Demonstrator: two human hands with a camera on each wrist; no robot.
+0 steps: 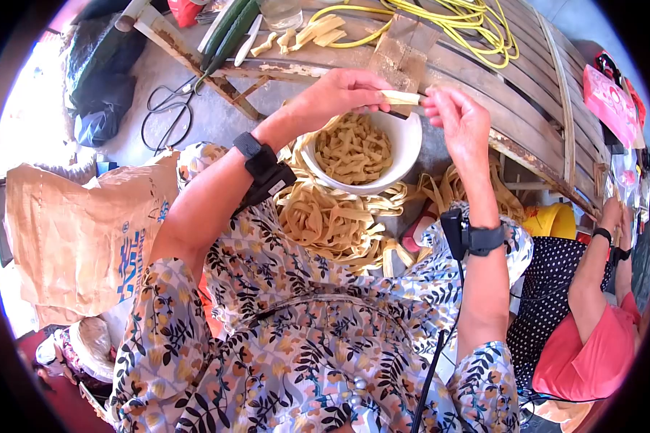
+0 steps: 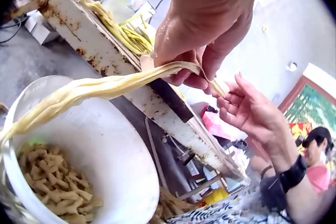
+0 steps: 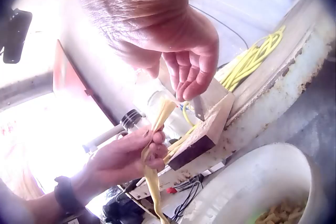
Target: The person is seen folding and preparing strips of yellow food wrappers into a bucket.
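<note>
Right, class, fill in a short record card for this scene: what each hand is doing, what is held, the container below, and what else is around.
Left hand: pinches the pale strip over the bowl
Right hand: fingertips meet the strip's free end; grip unclear
Bowl: white, holds short cut pieces
Lap: heap of long strips
Bench: wooden slats, yellow cord coiled on it
Other: a second person sits at the right

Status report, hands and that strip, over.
Left hand pinching pale strip over white bowl. Right hand at its tip, grip unclear. Wooden block just beyond.
</note>
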